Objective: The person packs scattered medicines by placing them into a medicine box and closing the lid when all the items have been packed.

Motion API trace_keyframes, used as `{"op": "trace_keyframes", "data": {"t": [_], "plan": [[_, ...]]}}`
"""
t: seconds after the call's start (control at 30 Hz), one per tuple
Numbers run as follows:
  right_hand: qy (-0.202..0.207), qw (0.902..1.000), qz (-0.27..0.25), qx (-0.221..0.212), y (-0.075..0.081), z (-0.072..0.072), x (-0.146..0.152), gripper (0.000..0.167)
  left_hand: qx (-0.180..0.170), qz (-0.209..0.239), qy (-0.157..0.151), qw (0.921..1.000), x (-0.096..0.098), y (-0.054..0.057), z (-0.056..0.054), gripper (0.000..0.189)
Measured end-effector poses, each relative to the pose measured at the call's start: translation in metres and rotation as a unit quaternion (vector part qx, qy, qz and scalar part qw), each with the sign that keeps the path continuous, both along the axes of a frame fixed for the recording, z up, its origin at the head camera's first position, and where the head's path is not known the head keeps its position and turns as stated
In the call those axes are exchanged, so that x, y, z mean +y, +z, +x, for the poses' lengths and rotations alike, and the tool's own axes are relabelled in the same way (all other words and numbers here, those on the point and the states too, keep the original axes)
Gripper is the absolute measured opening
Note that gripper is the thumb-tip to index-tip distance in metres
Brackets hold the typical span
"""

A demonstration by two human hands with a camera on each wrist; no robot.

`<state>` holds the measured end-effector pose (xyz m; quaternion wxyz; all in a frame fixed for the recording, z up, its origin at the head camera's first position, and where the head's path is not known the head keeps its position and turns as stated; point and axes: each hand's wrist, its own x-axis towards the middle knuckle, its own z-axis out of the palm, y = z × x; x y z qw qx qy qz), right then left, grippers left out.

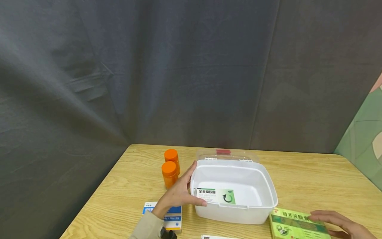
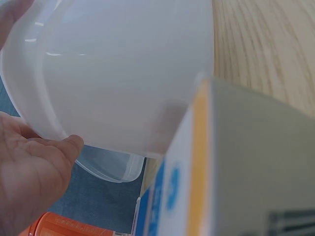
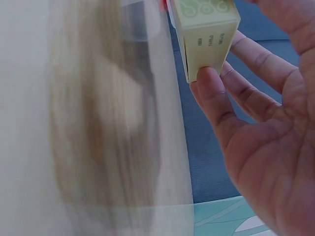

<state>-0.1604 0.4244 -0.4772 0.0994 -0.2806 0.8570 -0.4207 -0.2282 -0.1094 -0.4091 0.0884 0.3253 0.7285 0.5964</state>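
Note:
A white plastic box [image 1: 232,214] with its clear lid [image 1: 238,155] folded back stands in the middle. My left hand [image 1: 180,194] grips its left side, thumb over the front rim and fingers toward the back corner. The left wrist view shows fingertips against the box wall [image 2: 123,73]. Inside lies a white and green medicine box [image 1: 216,196]. At the right my right hand [image 1: 343,224] holds a green medicine box [image 1: 298,225] by its right end. In the right wrist view its thumb presses the pale end face [image 3: 209,46], with other fingers behind.
Two orange bottles [image 1: 170,169] stand left of the plastic box. A blue and white medicine box [image 1: 174,220] lies partly behind my left wrist. At the table's front, a white carton [image 1: 218,237] shows only its edge. Dark cloth [image 1: 194,73] hangs behind the wooden table [image 1: 313,179].

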Motion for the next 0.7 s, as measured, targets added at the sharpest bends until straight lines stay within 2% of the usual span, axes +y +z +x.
{"op": "trace_keyframes", "data": {"t": [0.07, 0.27, 0.53, 0.7], "plan": [[-0.003, 0.9996, 0.003, 0.028, 0.001, 0.001, -0.001, 0.057, -0.001, 0.001, 0.001, 1.0, 0.0, 0.0, 0.0, 0.122], [-0.003, 0.9989, -0.003, 0.047, 0.007, 0.004, -0.003, 0.06, 0.003, -0.003, 0.005, 1.0, 0.0, 0.0, 0.0, 0.122], [0.011, 0.9999, -0.005, 0.002, 0.012, 0.002, 0.005, 0.056, 0.006, -0.012, 0.006, 0.9999, 0.0, 0.0, 0.0, 0.121], [0.029, 0.9983, -0.013, -0.049, 0.014, -0.002, 0.015, 0.058, 0.002, -0.01, 0.007, 0.9999, 0.0, 0.001, 0.001, 0.121]]}}
